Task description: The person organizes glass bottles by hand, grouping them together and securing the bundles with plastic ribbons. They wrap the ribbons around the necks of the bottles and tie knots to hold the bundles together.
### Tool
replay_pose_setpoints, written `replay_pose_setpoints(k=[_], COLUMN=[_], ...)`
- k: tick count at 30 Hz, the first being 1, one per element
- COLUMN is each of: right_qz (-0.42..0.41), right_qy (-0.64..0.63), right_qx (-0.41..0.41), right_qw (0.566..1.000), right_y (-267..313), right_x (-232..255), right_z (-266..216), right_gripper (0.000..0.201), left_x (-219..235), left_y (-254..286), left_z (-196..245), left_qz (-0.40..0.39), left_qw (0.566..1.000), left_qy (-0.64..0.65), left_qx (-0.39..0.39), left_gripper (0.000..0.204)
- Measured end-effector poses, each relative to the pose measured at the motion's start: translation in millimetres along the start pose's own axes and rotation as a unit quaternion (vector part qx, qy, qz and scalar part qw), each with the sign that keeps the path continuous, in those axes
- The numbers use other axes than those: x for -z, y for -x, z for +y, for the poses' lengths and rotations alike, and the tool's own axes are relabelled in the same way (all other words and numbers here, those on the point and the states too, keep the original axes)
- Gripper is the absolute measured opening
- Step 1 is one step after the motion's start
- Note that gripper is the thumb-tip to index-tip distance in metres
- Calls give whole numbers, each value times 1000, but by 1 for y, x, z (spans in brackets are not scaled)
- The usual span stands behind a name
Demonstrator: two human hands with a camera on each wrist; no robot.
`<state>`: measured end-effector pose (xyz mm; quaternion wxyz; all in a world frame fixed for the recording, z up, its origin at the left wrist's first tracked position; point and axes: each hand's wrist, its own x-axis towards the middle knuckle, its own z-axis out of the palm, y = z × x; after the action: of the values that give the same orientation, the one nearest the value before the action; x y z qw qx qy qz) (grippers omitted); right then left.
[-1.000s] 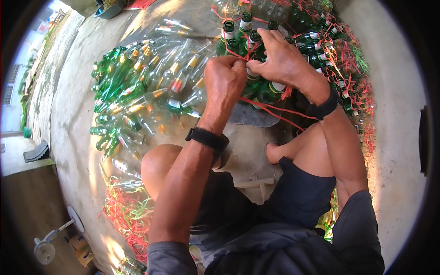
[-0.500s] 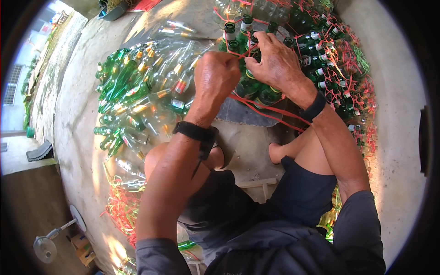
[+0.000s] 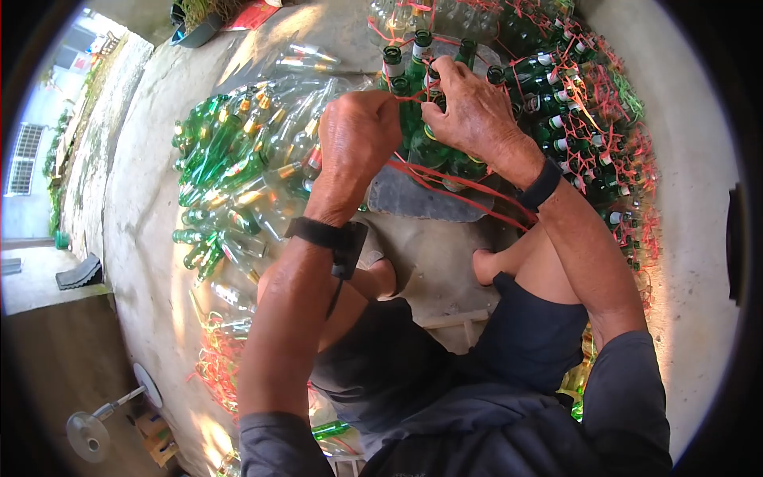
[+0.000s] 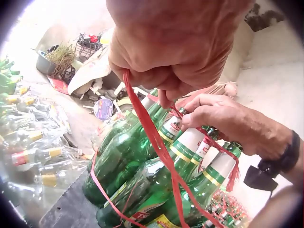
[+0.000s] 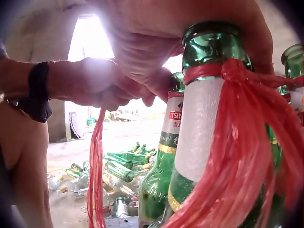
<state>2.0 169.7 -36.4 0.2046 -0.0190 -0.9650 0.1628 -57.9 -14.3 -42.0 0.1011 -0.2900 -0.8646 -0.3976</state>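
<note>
A bundle of green glass bottles (image 4: 185,147) stands upright, with red plastic string (image 4: 152,123) wound about the necks and bodies. My left hand (image 3: 359,131) is curled into a fist that grips the string just left of the bottle necks; a strand hangs from it. The right hand (image 3: 475,111) is over the bundle, its thumb and bent fingers about the neck of a green bottle (image 3: 433,83). Close by in the right wrist view, a knotted red string (image 5: 233,73) circles a bottle neck, its loose ends fanning down.
The bundle stands on a dark slab (image 3: 421,203). Clear and green bottles lie heaped (image 3: 246,159) at the left. More string-tied bottles (image 3: 576,135) stand at the right by the wall. A tangle of red string (image 3: 218,362) and a fan (image 3: 91,433) are at the lower left.
My left hand has drawn left, away from the right hand, with the string stretched between them. The right hand has stayed at the bottle necks, shifting only slightly.
</note>
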Motion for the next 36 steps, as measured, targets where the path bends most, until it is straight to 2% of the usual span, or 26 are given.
replay_pose_setpoints(k=[3, 5, 7, 11, 18, 21, 27, 29, 36], right_qz=[-16, -26, -1, -3, 18, 20, 30, 22, -5], right_qy=[-1, -6, -21, -36, -64, -68, -47, -46, -47], right_qx=[-5, -9, 8, 2, 16, 17, 19, 14, 7], right_qw=[1000, 1000, 1000, 999, 998, 997, 998, 999, 999], right_y=[-2, -2, -1, -2, -1, 0, 0, 0, 1], right_x=[-2, -4, -3, 0, -3, -4, -5, -5, 2], right_z=[4, 7, 4, 3, 3, 3, 3, 3, 1], right_gripper=[43, 45, 36, 34, 28, 28, 27, 27, 32], left_x=[5, 4, 5, 7, 1, -5, -13, -12, -12], left_y=[-7, -13, -16, -26, -51, -61, -81, -85, -82], left_z=[4, 3, 5, 3, 2, -2, -18, -21, -33], left_qz=[-23, -23, -8, 0, -20, -34, -107, -131, -137], left_qw=[999, 998, 998, 992, 986, 988, 993, 991, 989], left_qy=[-26, -61, -59, -82, -107, -90, -11, 27, 36], left_qx=[9, -15, -38, -94, -130, -125, -54, -5, 35], left_gripper=[16, 16, 15, 14, 14, 14, 15, 16, 18])
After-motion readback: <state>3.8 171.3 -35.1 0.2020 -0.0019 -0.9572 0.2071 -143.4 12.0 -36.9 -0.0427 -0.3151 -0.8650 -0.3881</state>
